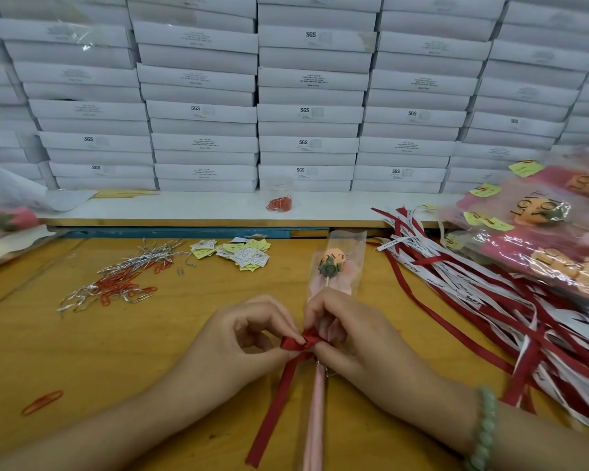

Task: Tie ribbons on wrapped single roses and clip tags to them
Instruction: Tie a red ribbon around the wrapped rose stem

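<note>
A single wrapped rose in clear film with a pink stem lies lengthwise on the wooden table, bloom away from me. A red ribbon is wound round its stem in a bow shape, with tails trailing towards me. My left hand pinches the bow's left loop. My right hand grips the stem and the bow's right side. Small yellow and white tags lie in a heap beyond my hands.
Red paper clips and silver twist ties are scattered at left; one red clip lies near. A pile of red and white ribbons and finished roses fills the right. Stacked white boxes wall the back.
</note>
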Demonstrator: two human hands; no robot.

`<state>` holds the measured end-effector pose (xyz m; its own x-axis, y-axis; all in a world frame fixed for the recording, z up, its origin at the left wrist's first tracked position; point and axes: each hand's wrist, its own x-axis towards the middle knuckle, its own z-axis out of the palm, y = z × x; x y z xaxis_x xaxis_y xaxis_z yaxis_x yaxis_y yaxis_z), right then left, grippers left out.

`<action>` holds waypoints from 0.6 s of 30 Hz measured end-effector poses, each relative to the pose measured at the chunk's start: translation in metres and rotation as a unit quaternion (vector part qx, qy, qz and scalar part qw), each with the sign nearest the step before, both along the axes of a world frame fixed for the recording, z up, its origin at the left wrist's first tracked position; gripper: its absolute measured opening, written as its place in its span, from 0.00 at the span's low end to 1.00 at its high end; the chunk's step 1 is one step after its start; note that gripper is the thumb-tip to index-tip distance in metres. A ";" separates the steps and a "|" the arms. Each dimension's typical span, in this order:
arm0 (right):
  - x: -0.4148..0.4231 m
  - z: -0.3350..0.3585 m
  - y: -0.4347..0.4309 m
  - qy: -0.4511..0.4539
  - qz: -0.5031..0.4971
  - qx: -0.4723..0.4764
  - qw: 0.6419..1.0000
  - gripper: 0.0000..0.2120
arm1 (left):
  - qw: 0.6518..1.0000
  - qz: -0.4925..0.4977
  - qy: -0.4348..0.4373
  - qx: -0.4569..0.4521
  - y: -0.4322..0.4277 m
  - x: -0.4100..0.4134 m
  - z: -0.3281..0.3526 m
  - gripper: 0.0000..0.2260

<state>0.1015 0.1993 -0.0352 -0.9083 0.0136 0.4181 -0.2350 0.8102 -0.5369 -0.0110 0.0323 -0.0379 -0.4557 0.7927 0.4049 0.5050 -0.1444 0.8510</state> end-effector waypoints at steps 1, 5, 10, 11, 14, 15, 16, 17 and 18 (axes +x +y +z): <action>0.000 0.000 0.000 0.008 0.003 -0.004 1.000 0.14 | 1.000 0.002 -0.004 0.001 0.000 0.000 0.000 0.05; 0.000 0.002 0.001 0.037 0.021 -0.026 0.999 0.09 | 1.000 0.008 -0.014 0.004 0.001 0.000 -0.001 0.06; 0.002 0.003 0.000 0.044 0.045 -0.070 0.996 0.03 | 0.999 0.012 -0.030 0.013 0.001 0.000 0.000 0.03; 0.001 0.003 0.001 0.044 0.047 -0.080 0.995 0.02 | 0.999 0.014 -0.032 0.013 0.001 0.000 0.000 0.02; 0.001 0.002 0.002 0.044 0.048 -0.096 0.993 0.04 | 0.999 0.018 -0.031 0.010 0.001 0.001 0.001 0.03; 0.000 0.002 0.002 0.043 0.048 -0.103 0.993 0.05 | 0.999 0.020 -0.031 0.009 0.001 0.001 0.001 0.04; 0.000 0.002 0.003 0.044 0.048 -0.113 0.991 0.06 | 0.999 0.023 -0.029 0.005 0.001 0.000 0.001 0.06; 0.000 0.001 0.003 0.046 0.046 -0.126 0.990 0.06 | 0.999 0.024 -0.026 0.001 0.001 0.000 0.001 0.08; 0.000 0.001 0.004 0.048 0.043 -0.142 0.988 0.07 | 0.999 0.025 -0.024 -0.004 0.002 0.000 0.002 0.09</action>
